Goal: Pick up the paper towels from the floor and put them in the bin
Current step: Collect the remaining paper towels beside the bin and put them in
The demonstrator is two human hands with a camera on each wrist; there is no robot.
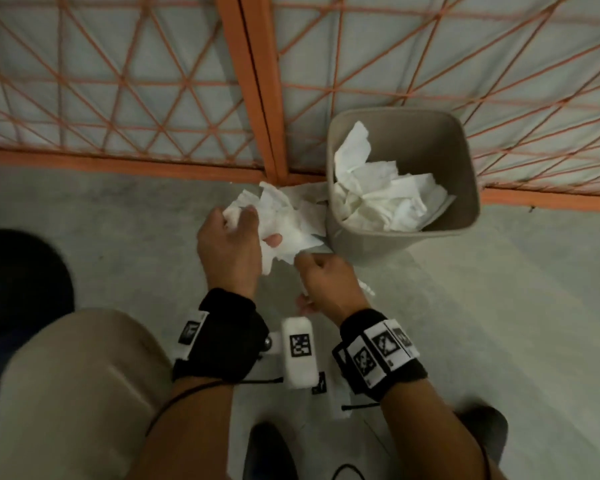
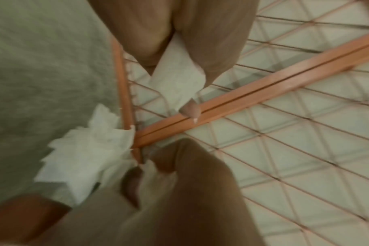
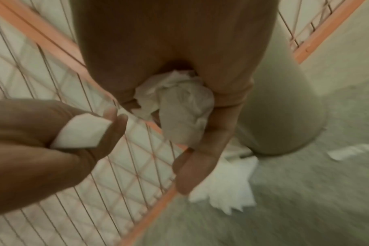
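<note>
Your right hand clutches a small crumpled towel, your left hand grips a bigger wad just beside the bin. The bin already holds several towels; both handfuls still need dropping in, plus a scrap on the floor.

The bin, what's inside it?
The bin holds a pile of crumpled white paper towels. They cover its bottom, so whatever lies under them cannot be seen.
</note>
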